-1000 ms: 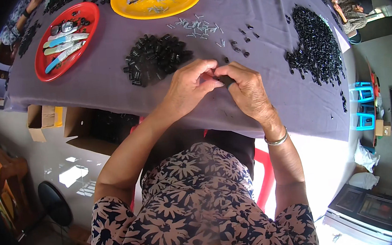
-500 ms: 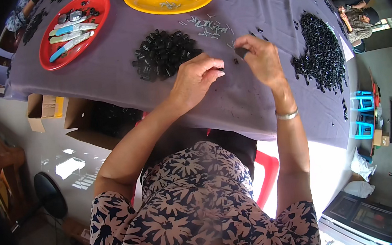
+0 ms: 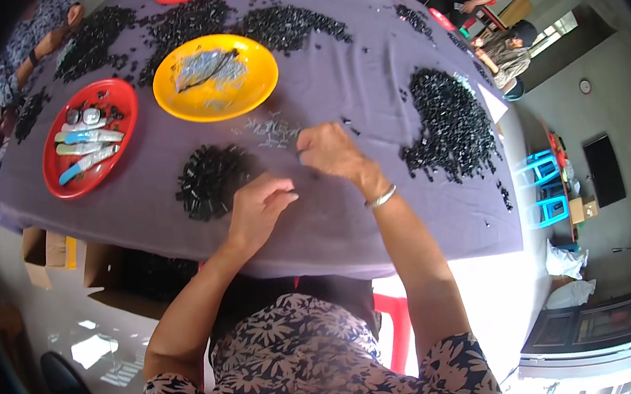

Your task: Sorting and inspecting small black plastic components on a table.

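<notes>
My left hand (image 3: 258, 208) hovers over the cloth just right of a pile of small black cylindrical parts (image 3: 208, 183). Its thumb and forefinger are pinched together; whatever sits between them is too small to make out. Farther out, my right hand (image 3: 333, 154) is bent down with curled fingers at the near right edge of a scatter of small clear pin-like pieces (image 3: 273, 131). A dark covering shows on one of its fingers, and its fingertips are partly hidden by the hand.
Beyond the pins stands a yellow plate (image 3: 264, 92) of similar clear pieces. A red tray (image 3: 75, 188) at left holds blue-and-white handled tools. A large heap of black parts (image 3: 445, 127) lies at right. Other people sit around the purple-clothed table (image 3: 349, 232).
The view has shifted, showing more of the table's far side. My right hand has moved toward the clear pins. My left hand stays beside the black pile, its fingers still pinched.
</notes>
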`<state>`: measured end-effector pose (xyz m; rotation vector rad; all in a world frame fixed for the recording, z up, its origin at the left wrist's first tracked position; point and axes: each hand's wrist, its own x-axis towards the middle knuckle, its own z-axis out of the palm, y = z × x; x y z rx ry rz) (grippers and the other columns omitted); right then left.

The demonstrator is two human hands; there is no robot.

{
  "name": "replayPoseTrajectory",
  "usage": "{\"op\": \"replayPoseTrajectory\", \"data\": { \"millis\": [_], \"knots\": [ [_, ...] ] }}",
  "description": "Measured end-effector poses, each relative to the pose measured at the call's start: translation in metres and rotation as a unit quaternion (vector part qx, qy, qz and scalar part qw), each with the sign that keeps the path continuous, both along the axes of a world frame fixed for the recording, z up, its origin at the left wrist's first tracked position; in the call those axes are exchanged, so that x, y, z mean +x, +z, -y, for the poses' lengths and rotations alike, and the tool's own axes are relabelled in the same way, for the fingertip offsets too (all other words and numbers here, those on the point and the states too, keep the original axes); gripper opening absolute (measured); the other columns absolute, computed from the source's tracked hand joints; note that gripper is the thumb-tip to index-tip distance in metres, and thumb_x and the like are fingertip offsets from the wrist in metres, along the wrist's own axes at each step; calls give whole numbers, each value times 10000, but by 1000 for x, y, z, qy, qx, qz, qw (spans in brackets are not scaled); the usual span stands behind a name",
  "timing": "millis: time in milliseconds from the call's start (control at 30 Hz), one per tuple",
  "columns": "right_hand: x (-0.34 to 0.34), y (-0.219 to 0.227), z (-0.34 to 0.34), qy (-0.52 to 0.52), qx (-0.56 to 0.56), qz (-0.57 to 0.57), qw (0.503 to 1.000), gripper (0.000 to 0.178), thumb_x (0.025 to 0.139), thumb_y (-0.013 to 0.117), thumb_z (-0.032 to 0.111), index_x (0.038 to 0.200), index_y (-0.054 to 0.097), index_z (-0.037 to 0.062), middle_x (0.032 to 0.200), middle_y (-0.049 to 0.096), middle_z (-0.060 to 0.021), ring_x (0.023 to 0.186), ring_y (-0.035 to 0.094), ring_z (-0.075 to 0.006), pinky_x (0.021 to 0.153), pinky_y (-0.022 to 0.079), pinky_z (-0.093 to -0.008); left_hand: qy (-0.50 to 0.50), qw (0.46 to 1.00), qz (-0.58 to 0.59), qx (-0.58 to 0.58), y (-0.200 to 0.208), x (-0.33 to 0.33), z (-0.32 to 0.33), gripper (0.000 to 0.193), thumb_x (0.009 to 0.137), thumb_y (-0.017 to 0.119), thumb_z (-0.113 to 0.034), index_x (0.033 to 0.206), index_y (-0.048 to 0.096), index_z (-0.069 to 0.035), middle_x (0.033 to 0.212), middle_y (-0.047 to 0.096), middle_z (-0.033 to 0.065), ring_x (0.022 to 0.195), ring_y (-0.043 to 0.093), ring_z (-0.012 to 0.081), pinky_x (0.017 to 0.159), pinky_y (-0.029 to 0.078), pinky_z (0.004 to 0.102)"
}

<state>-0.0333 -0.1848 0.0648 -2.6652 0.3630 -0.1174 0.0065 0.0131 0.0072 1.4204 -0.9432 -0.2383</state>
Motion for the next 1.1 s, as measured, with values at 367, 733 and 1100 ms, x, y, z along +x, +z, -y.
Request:
{"op": "replayPoseTrajectory", "data": {
  "millis": [367, 733, 1100],
  "knots": [
    [-48, -29, -49, -52, 370, 208, 904, 240, 715, 527, -131, 896, 648, -30, 828, 637, -7, 734, 578, -71, 660, 489, -220, 1, 1000, -16, -14, -6, 3, 4, 122, 809, 680, 26, 919, 628, 14, 766, 542, 22, 651, 490, 75, 580, 405, 231],
    [-49, -44, -67, -52, 371, 302, 877, 102, 784, 607, -78, 858, 612, -8, 771, 583, 34, 733, 511, -24, 654, 445, -190, -15, 1000, -19, 10, 1, 2, 3, 98, 796, 665, 24, 879, 613, 32, 738, 507, 12, 633, 466, 66, 567, 392, 227],
    [-55, -47, -75, -71, 324, 322, 887, 344, 647, 561, -178, 929, 630, 8, 886, 645, -9, 843, 594, -88, 753, 517, -251, -21, 998, -50, 14, 1, 3, 1, 117, 797, 681, -38, 890, 626, 6, 763, 576, 55, 644, 538, 110, 603, 453, 264]
  ]
}}
